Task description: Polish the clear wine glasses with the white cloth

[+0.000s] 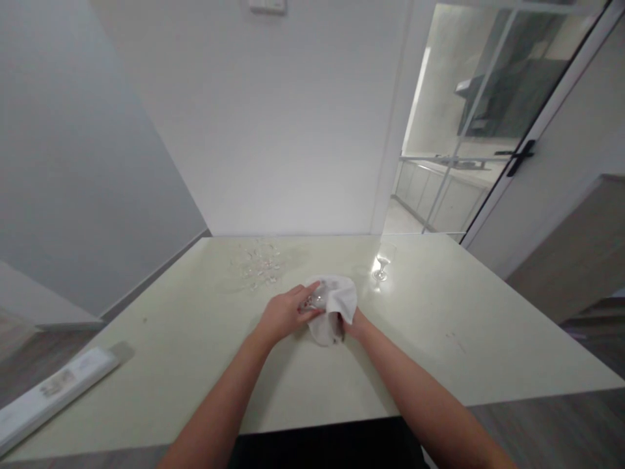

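Note:
In the middle of the table my left hand [286,311] is closed around a clear glass [319,298], which lies tilted between the fingers. A white cloth [342,293] wraps the glass's right side and hangs below it. My right hand [352,324] is closed on that cloth from the right; most of its fingers are hidden under the fabric. Beyond my right hand stands an upright stemmed glass [381,268]. Several more clear glasses [258,260] are grouped at the back left, their outlines faint against the table.
The pale table [195,378] meets a white wall [273,130] at its far edge. A long white box [56,391] lies at the front left corner. On the right is a glazed door with a black handle [520,156].

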Available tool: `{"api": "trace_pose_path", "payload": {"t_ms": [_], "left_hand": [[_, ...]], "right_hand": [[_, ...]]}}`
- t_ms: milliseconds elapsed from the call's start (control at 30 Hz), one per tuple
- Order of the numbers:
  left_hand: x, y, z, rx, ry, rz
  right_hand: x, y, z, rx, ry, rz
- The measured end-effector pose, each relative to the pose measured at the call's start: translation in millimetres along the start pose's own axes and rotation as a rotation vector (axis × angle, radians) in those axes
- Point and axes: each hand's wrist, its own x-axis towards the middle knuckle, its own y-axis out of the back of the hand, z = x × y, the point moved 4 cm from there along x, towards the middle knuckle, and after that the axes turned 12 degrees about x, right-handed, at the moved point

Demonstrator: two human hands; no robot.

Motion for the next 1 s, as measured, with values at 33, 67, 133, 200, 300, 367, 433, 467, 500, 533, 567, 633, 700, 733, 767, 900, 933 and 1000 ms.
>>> {"api": "trace_pose_path", "payload": {"t_ms": [33, 67, 133, 200, 300, 367, 433, 467, 500, 533, 567, 633, 700, 733, 767, 900, 933, 1000], "left_hand": [[3, -5.0, 3, -0.011, -0.028, -0.018], [4, -9.2, 5, -0.033, -0.045, -0.018], [5, -15.2, 6, -0.097, -0.064, 0.027], [3, -18.5, 1, -0.164, -0.059, 0.099], [-1, -21.7, -13, -0.284, 0.032, 0.182], [-2, -24.5, -24, -0.396, 0.129, 0.2], [-3, -28.1, -34, -0.557, 0.229, 0.206], [-4, -30.1, -39, -0.648, 0.284, 0.213], [-5, -32.4, -42, -0.735, 0.336, 0.217], [-6, -34.8, -45, -0.809, 0.379, 0.216], [-7, -37.0, -47, -0.863, 0.41, 0.211], [-8, -40.7, -48, -0.909, 0.44, 0.19], [-8, -43.2, -47, -0.909, 0.437, 0.163], [-7, -44.1, -46, -0.901, 0.432, 0.151], [-7, -44.7, -45, -0.89, 0.427, 0.139], [-7, -42.7, -40, -0.856, 0.402, 0.125], [-7, -40.3, -38, -0.844, 0.386, 0.139], [-9, -32.9, -34, -0.78, 0.334, 0.2]], "right_hand": [[1, 0, -3, 0.009, -0.007, 0.007], [2, 0, -5, 0.01, -0.012, 0.01], [3, 1, -5, 0.005, -0.003, 0.038], [5, 6, -1, 0.049, 0.01, 0.124], [7, 13, 7, 0.093, 0.02, 0.255], [9, 12, 8, 0.002, 0.036, 0.225], [9, 7, 5, -0.151, 0.079, 0.117], [7, 3, 2, -0.22, 0.106, 0.06], [5, 0, -1, -0.273, 0.13, 0.014], [3, -3, -3, -0.308, 0.149, -0.017], [1, -4, -5, -0.328, 0.162, -0.032], [-2, -6, -7, -0.344, 0.167, -0.033], [-2, -6, -7, -0.345, 0.153, -0.029], [-2, -5, -7, -0.345, 0.146, -0.024], [-1, -4, -6, -0.345, 0.14, -0.02], [2, 0, -3, -0.335, 0.132, -0.018], [4, 1, -1, -0.328, 0.126, -0.022], [7, 4, 4, -0.324, 0.118, -0.014]]}}
